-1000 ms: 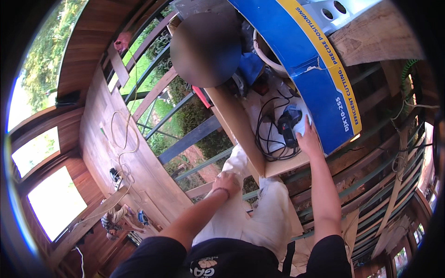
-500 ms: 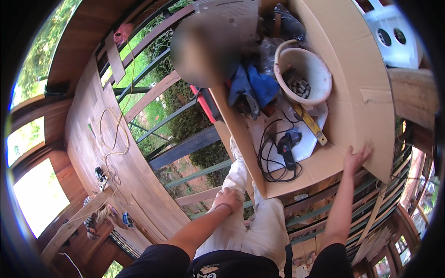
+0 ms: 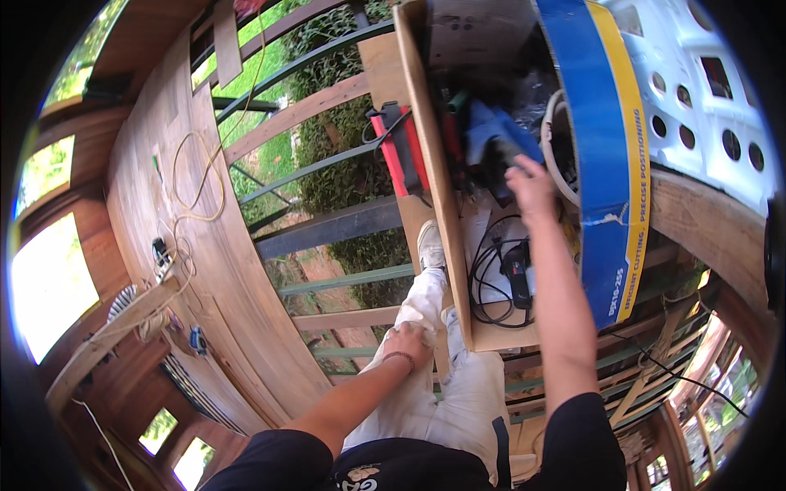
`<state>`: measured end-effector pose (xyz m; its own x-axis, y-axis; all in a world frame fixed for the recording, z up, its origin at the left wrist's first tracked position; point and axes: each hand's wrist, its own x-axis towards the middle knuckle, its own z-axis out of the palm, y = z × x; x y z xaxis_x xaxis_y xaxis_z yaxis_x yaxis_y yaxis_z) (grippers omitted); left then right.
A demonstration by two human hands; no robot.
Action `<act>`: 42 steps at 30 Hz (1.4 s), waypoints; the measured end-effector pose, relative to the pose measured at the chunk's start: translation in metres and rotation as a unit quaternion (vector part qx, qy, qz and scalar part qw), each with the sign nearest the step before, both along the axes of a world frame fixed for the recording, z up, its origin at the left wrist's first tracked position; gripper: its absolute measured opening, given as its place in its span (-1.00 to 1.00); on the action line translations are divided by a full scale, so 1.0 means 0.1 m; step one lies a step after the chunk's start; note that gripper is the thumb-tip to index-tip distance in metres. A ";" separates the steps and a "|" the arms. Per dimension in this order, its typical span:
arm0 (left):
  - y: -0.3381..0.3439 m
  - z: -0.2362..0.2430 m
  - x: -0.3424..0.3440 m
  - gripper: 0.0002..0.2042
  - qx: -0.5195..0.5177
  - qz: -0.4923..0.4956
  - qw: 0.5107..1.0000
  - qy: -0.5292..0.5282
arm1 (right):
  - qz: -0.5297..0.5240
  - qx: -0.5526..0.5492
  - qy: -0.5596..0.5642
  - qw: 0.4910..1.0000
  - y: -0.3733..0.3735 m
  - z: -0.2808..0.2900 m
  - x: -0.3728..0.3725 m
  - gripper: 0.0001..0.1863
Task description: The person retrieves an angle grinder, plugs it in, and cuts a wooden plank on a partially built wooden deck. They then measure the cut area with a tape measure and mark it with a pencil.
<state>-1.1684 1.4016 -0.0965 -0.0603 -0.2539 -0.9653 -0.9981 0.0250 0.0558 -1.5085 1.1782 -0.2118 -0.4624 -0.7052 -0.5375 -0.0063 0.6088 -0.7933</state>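
My left hand (image 3: 407, 344) rests on my trouser knee, fingers laid out over the cloth and holding nothing. My right hand (image 3: 532, 190) reaches into a cardboard box (image 3: 446, 192), over a dark grey item beside a blue cloth-like thing (image 3: 498, 131). Motion blur hides whether its fingers grip that item. Below the hand lies a black corded power tool (image 3: 517, 277) with its cable (image 3: 483, 270) coiled beside it. A pale bucket (image 3: 557, 151) is partly covered by the box's blue and yellow flap (image 3: 602, 164).
A red and black case (image 3: 397, 151) sits left of the box. Open joists (image 3: 336, 225) show greenery beneath. Wooden flooring (image 3: 196, 254) with a loose yellow cable (image 3: 214, 184) lies to the left. A white plastic piece with holes (image 3: 696, 106) stands at the upper right.
My right hand has left the box's right flap and moved into the box. The flap now shows its printed outer side and covers part of the bucket. The left hand stays on the knee.
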 end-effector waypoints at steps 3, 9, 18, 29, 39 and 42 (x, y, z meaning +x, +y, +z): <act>0.00 -0.05 0.03 -0.46 0.006 0.006 1.000 -0.001 | -0.004 -0.071 -0.023 0.997 -0.27 0.67 -0.36 -0.52; -0.04 -0.16 0.06 -0.41 0.015 0.015 1.000 -0.006 | -0.182 -0.269 0.044 0.945 -0.75 1.97 -0.69 -0.60; -0.02 -0.10 0.06 -0.50 0.008 0.007 1.000 0.005 | -0.026 -0.360 0.209 0.909 -0.44 1.83 -0.53 -0.55; -0.13 -0.12 0.17 -0.49 0.022 0.034 0.999 0.006 | 0.225 -0.012 0.052 0.973 -0.04 -0.59 1.00 -0.54; -0.37 -0.17 0.28 -0.43 0.048 0.065 0.997 0.010 | 0.270 0.147 0.429 0.849 -0.64 -0.84 -0.12 -0.51; -0.41 -0.19 0.32 -0.44 0.049 0.076 0.996 0.012 | 0.351 0.116 0.466 0.804 -0.68 -1.18 0.35 -0.37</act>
<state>-1.1365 1.3604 -0.1155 -0.0512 -0.1674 -0.9846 -0.9884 -0.1327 0.0739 -1.4739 1.1106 -0.3298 -0.2730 -0.8988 -0.3430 -0.9387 0.3269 -0.1094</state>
